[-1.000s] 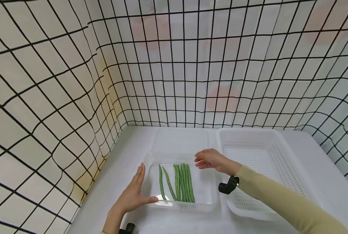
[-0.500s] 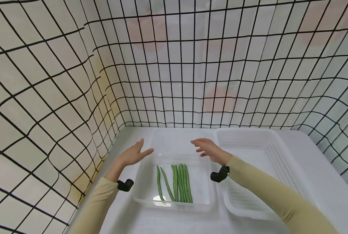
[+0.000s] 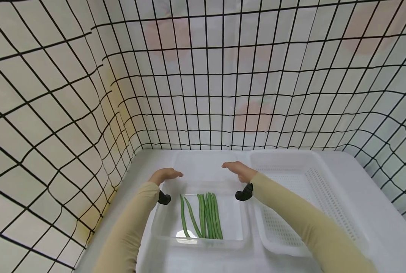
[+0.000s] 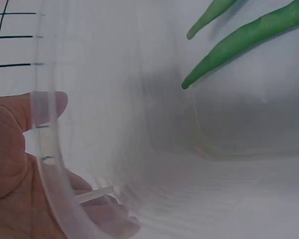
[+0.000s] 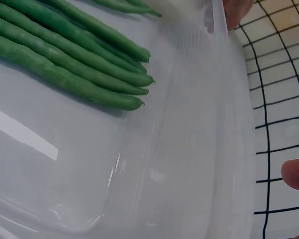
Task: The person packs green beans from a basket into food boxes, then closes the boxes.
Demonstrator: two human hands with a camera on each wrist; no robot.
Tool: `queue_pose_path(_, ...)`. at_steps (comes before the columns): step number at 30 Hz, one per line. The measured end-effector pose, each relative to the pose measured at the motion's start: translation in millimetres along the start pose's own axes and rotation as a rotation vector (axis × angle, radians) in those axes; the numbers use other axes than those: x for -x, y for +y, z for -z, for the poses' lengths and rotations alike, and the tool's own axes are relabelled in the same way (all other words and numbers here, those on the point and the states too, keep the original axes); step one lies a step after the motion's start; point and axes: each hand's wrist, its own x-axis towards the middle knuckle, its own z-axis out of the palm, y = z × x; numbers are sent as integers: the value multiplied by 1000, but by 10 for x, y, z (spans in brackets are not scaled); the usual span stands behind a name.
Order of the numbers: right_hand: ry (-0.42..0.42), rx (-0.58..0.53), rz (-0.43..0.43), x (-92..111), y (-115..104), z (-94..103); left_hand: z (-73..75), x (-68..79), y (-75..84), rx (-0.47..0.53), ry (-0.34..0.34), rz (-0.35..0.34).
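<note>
A clear plastic container (image 3: 155,227) stands on the white table, with several green beans (image 3: 210,216) lying lengthwise in it. Most are bunched right of centre, and two lie apart on the left. My left hand (image 3: 165,174) reaches past the far left corner of the container. In the left wrist view its thumb and fingers (image 4: 109,219) are spread, partly seen through the clear wall. My right hand (image 3: 239,170) is beyond the far right corner, fingers extended; only its thumb tip (image 5: 295,174) shows clearly in the right wrist view. Between the hands lies a faint, flat clear lid (image 3: 203,161).
On the right stands a white perforated basket (image 3: 312,189), partly under my right forearm. Black wire grid (image 3: 223,94) over pale cloth closes off the back and both sides. A black wrist camera (image 3: 245,192) sits on each wrist.
My left hand has lifted from the container's left side and moved to its far left corner. My right hand has shifted slightly farther away. The beans lie as before.
</note>
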Motion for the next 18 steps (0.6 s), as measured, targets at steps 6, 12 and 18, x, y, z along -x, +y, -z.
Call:
queue_pose_path(6,1,-66,-73,-79,46,26,27,-314,-45,25,-24,16)
queue_pose_path(12,96,-151,-102,-167,75,28,6,-743,-254,204,52,7)
queue_pose_path(18,159,-174,-71,-232,66,17,33,-687,-295,192,239,11)
